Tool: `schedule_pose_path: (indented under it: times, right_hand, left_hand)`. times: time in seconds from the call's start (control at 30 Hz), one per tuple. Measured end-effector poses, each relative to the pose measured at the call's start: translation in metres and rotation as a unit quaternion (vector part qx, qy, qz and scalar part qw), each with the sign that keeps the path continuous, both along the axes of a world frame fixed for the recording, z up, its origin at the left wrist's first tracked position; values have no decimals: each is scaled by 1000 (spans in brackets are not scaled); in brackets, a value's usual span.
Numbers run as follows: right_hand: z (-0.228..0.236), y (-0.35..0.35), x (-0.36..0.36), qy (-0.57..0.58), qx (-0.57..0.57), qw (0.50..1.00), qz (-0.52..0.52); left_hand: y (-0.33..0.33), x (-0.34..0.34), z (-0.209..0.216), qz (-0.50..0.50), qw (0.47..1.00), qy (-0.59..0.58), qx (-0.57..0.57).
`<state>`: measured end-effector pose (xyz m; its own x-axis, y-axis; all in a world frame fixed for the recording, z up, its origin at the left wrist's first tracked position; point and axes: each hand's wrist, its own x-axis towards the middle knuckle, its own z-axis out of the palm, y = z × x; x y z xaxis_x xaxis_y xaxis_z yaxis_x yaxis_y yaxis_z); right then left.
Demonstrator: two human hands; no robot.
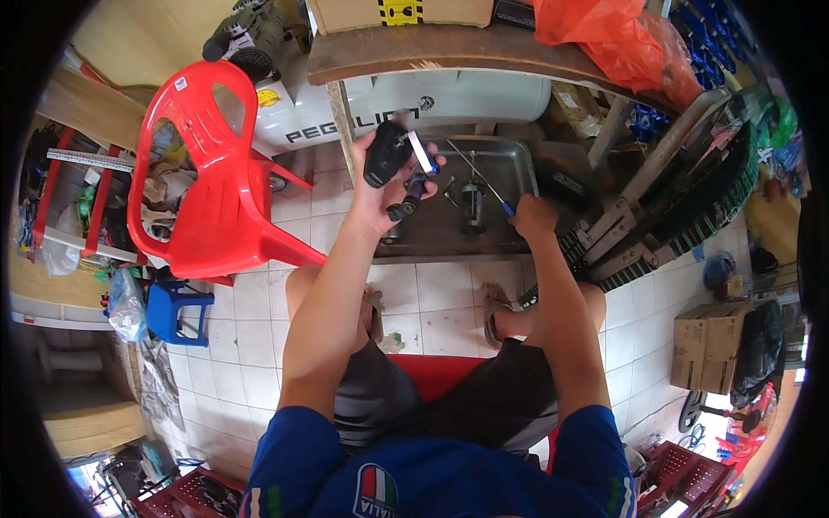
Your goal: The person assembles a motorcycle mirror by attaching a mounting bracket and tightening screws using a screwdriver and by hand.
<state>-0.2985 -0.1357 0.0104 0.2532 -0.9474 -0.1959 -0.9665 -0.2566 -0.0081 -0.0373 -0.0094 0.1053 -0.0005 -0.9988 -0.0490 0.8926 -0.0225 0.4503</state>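
Note:
My left hand [373, 200] is raised over the near left side of a metal tray [528, 164], its fingers wrapped round a black device [387, 157]. That device has a rounded dark body, a bright strip and some blue on its right side; its exact kind is unclear. My right hand [535, 217] grips a long screwdriver [485, 180] by its blue handle, the thin shaft slanting up and left toward the device, its tip apart from it. Lying in the tray are a dark cylindrical part [472, 207] and a small metal piece [450, 192].
Behind the tray lies a white tank [345, 108] under a wooden bench [484, 53]. A red plastic chair [211, 173] and blue stool [177, 312] stand left. Toward the right are a leaning metal frame [635, 211] and cardboard boxes [710, 345].

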Motion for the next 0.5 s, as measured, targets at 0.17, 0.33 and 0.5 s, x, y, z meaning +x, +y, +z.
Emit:
schedule_pose_path:
  times: [0.17,0.33,0.5]
  right_hand:
    - [46,19,29,-290,-153,943,56]
    - [111,57,66,-648,-143,729,169]
    - [123,80,84,-668,-121,703,212]
  left_hand:
    - [-1,-10,5,2,1000,-27,15]
    - [3,-19,15,11,994,-105,26]
    - [2,-28,16,16,981,-188,37]
